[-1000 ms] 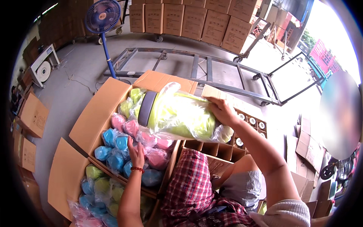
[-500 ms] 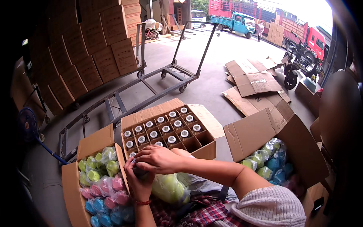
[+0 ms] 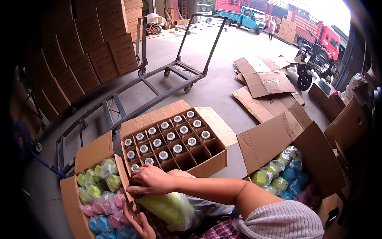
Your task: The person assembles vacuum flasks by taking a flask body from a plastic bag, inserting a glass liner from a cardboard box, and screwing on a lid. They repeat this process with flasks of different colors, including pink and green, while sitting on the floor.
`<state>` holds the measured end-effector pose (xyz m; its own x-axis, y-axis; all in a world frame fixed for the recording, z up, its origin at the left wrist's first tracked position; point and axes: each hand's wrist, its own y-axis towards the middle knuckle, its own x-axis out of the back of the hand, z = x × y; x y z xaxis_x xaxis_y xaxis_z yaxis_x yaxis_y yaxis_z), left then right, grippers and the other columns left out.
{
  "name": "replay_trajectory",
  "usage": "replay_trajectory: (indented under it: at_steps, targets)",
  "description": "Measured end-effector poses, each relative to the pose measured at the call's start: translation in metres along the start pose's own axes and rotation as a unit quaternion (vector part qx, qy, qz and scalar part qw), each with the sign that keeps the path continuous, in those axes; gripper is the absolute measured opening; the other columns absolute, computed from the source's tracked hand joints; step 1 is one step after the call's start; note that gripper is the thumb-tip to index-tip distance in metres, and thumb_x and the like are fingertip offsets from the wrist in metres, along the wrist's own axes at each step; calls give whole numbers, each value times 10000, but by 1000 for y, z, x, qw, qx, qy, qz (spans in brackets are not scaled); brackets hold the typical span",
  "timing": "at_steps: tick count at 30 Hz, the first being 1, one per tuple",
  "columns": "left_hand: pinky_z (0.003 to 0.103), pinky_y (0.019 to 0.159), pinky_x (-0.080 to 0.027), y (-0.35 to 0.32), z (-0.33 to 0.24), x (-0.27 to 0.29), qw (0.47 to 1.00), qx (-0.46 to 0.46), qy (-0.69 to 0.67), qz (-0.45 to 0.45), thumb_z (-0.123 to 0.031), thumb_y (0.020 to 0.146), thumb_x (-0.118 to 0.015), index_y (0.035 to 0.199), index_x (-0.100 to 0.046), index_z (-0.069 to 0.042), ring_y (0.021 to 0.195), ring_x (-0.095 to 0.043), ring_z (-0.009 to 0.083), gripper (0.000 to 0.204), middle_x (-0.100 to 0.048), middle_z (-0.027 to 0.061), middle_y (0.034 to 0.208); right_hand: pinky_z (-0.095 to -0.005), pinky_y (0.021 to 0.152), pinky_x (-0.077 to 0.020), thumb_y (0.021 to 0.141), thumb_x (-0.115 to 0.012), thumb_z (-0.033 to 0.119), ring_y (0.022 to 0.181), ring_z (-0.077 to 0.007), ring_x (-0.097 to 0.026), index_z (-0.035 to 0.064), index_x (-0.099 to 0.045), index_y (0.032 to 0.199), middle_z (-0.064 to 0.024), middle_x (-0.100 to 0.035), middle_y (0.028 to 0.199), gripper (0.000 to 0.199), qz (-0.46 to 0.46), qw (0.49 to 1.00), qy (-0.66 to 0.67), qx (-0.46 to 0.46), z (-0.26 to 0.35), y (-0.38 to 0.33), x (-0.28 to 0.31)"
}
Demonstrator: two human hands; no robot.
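Note:
My right hand [image 3: 153, 181] is closed above the near left corner of a divided carton [image 3: 217, 163], fingers pointing down. A dark edge shows below it, but what it holds is mostly hidden. Lower down, my left hand [image 3: 137, 224] has its fingers apart and holds nothing visible, beside the pink plastic-wrapped pieces [image 3: 104, 204] in the left carton [image 3: 71, 203]. Several white-capped bottles [image 3: 178, 148] stand in the divided carton's compartments; some near and right compartments are vacant. Across my lap lies a yellow-green item in clear plastic [image 3: 169, 209].
Green [image 3: 94, 191] and blue wrapped pieces [image 3: 104, 224] share the left carton. Another carton [image 3: 264, 141] of wrapped pieces stands at right. Beyond are a metal trolley [image 3: 153, 95], flattened cardboard [image 3: 268, 83], stacked boxes [image 3: 89, 44], a blue fan [image 3: 24, 137] and a person [image 3: 271, 28].
My left hand has come away from my right, moving down and opening. My right hand has shifted slightly left and down. The whole view has shifted a little.

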<state>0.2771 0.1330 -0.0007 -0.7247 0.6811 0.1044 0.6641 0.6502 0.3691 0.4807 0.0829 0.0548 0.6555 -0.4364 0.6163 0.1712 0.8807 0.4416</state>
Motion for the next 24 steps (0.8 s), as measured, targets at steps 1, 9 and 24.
replay_trajectory:
  at_steps: [1,9,24]
  targets:
    - [412,1094,-284,25,2,1,998,44,-35,-9,-339,1001,-422,1478,-185,-8,1351,-318,305,627,-269,152,1505,-377,795,-424,967,-497,390,822,-260,-600,1,-646,746,-121,-631,841,472,-10,997,69,23,-7,3,2]
    - [414,1037,-354,111,46,-15,976,29,-175,131,-672,844,-509,1248,-422,47,1222,-447,275,829,-414,194,1354,-274,745,-463,989,-491,284,765,-173,-573,2,-625,632,-90,-652,787,474,8,728,674,-127,-80,10,-17]
    - [481,1062,-343,151,-58,-34,845,-225,398,278,-386,863,-671,1364,-348,23,1308,-381,418,723,-341,290,1419,-312,826,-518,986,-462,409,897,-165,-618,49,-581,1172,-91,-634,1010,423,105,448,815,-351,-100,45,-47]
